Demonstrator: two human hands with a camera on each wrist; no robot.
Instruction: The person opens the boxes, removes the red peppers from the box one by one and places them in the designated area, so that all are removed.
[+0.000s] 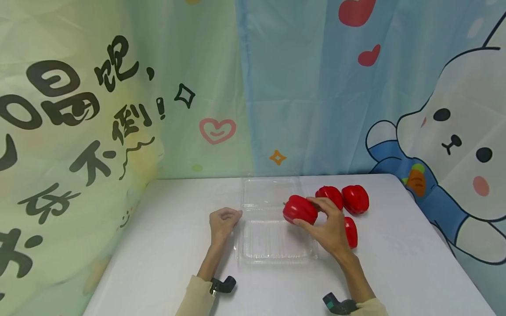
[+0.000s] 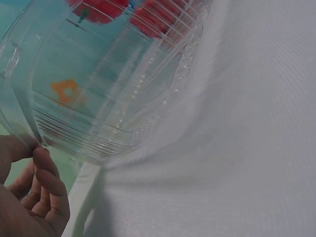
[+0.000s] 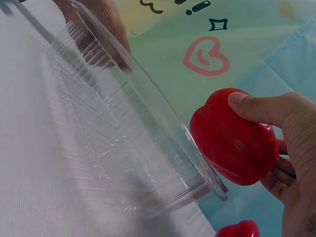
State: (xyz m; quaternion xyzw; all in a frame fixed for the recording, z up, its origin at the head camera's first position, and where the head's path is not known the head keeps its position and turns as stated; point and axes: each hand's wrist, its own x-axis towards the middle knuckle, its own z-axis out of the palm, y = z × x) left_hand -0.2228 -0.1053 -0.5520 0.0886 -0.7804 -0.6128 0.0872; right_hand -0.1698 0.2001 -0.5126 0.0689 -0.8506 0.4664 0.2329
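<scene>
A clear plastic clamshell box (image 1: 276, 243) lies opened on the table, its lid (image 1: 270, 192) folded back toward the far edge. My left hand (image 1: 223, 224) pinches the box's left rim between thumb and forefinger, and the same grip shows in the left wrist view at the lower left, hand (image 2: 37, 192). Over the right side of the box, my right hand (image 1: 330, 226) holds a glossy red bell pepper (image 1: 299, 209), thumb on one side and fingers on the other. In the right wrist view this pepper (image 3: 234, 140) is beside the box's upper rim, overlapping it slightly.
Right of the box sit more red bell peppers: one behind the right hand (image 1: 330, 193), another at the far right (image 1: 355, 199), and a third (image 1: 351, 232) partly hidden by that hand. A printed curtain (image 1: 284, 87) hangs behind the white table (image 1: 170, 245).
</scene>
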